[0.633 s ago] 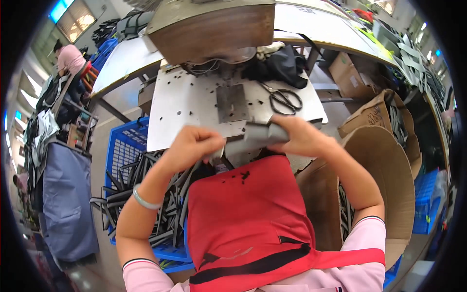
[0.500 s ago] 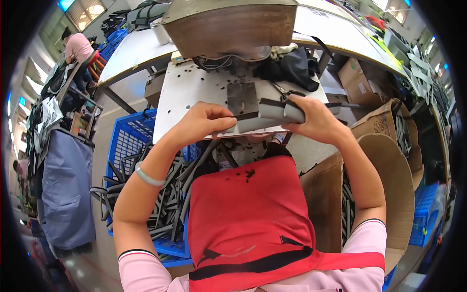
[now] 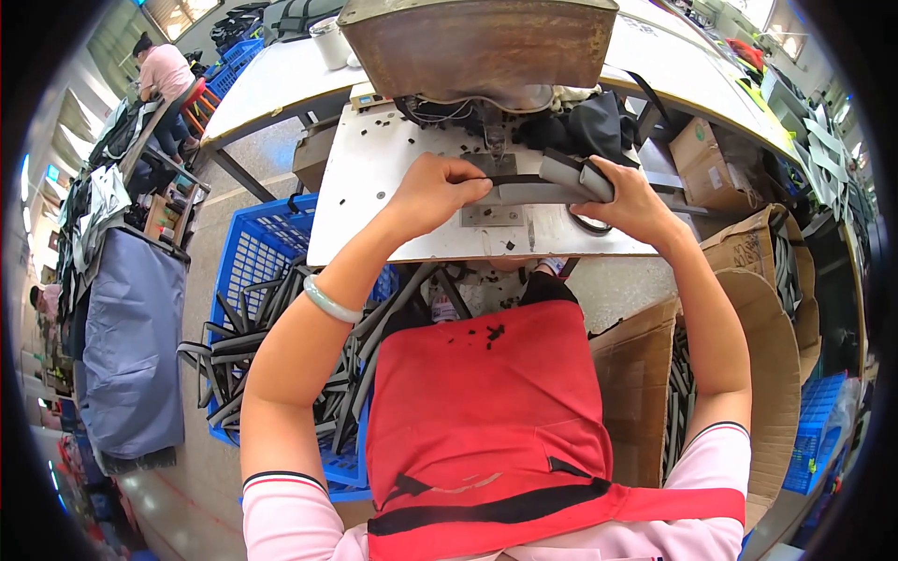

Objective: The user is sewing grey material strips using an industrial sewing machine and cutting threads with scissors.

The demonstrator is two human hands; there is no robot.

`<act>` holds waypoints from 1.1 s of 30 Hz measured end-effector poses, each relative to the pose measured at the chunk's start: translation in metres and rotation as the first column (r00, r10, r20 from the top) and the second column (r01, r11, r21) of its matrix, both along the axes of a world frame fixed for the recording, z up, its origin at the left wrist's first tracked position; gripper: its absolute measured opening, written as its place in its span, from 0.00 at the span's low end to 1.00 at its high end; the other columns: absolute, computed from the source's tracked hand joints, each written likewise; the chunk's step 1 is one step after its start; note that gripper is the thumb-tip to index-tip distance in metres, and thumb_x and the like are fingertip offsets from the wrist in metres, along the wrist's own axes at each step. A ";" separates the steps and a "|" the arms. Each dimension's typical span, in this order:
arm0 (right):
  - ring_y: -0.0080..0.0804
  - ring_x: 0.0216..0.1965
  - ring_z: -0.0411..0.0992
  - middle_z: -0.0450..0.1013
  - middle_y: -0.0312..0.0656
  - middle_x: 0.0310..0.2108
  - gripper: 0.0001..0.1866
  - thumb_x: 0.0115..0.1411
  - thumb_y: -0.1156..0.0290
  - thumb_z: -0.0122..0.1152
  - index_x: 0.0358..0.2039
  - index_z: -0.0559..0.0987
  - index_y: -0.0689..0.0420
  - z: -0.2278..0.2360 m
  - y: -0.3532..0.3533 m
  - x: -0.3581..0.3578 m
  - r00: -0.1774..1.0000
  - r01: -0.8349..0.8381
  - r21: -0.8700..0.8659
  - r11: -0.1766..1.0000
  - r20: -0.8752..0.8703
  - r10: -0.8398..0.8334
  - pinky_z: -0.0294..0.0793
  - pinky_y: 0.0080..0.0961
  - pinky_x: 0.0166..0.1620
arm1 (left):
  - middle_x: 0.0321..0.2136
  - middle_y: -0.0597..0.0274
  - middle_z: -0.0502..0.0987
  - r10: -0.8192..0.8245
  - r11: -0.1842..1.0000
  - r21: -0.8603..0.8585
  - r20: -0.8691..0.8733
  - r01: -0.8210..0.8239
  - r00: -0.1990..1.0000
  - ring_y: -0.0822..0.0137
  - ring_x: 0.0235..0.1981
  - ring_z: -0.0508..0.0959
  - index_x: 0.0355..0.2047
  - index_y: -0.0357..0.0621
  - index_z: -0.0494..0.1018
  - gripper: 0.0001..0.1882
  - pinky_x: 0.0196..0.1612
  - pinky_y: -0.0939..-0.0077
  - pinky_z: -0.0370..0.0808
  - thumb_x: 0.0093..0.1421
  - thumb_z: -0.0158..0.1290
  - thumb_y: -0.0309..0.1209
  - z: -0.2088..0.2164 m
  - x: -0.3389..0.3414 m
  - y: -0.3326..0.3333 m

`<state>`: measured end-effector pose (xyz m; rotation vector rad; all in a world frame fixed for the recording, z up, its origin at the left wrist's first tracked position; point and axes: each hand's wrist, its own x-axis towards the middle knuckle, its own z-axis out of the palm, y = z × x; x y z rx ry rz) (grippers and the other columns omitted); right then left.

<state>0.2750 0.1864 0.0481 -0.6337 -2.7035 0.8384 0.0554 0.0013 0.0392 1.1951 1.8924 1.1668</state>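
Note:
A grey-and-black fabric strip (image 3: 524, 193) stretches between my two hands, level above the white table of a sewing machine (image 3: 482, 51). My left hand (image 3: 435, 198) pinches the strip's left end between thumb and forefinger. My right hand (image 3: 639, 201) is wrapped around the right part, where several grey folds (image 3: 563, 171) bunch together. Below the strip lies the metal needle plate (image 3: 493, 214), partly covered. A dark ring (image 3: 590, 224), perhaps a scissor handle, shows under my right fingers; whether they touch it I cannot tell.
A blue crate (image 3: 267, 220) heaped with similar strips stands left of my lap. An open cardboard box (image 3: 636, 374) with strips is on the right. Black cloth (image 3: 589, 126) lies behind my right hand. Black scraps dot the table and my red apron (image 3: 486, 393).
Both hands have moved away from me with the strip, over the needle plate. The head view has shifted slightly.

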 end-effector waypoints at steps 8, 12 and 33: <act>0.37 0.43 0.75 0.75 0.56 0.44 0.39 0.48 0.64 0.73 0.56 0.68 0.70 -0.007 0.006 -0.005 1.000 0.015 -0.004 1.000 0.023 -0.015 0.71 0.30 0.49 | 0.25 0.62 0.79 0.004 1.000 0.011 -0.004 -0.004 1.000 0.75 0.27 0.74 0.34 0.32 0.81 0.14 0.32 0.78 0.71 0.57 0.59 0.34 -0.008 -0.010 0.008; 0.38 0.45 0.75 0.75 0.57 0.45 0.39 0.48 0.63 0.73 0.56 0.69 0.71 -0.003 0.008 -0.008 1.000 0.014 0.005 1.000 0.016 -0.014 0.71 0.30 0.51 | 0.24 0.62 0.79 0.008 0.999 0.031 -0.008 -0.008 1.000 0.75 0.26 0.74 0.34 0.33 0.81 0.13 0.32 0.79 0.71 0.56 0.59 0.33 -0.010 -0.016 0.014; 0.46 0.40 0.76 0.77 0.53 0.36 0.24 0.50 0.66 0.69 0.44 0.75 0.64 -0.003 0.009 0.006 0.994 0.099 0.123 0.987 -0.064 -0.091 0.72 0.38 0.44 | 0.26 0.61 0.80 0.197 0.951 0.194 0.214 -0.239 0.957 0.72 0.26 0.75 0.36 0.34 0.81 0.14 0.32 0.76 0.73 0.58 0.59 0.34 -0.020 -0.036 -0.002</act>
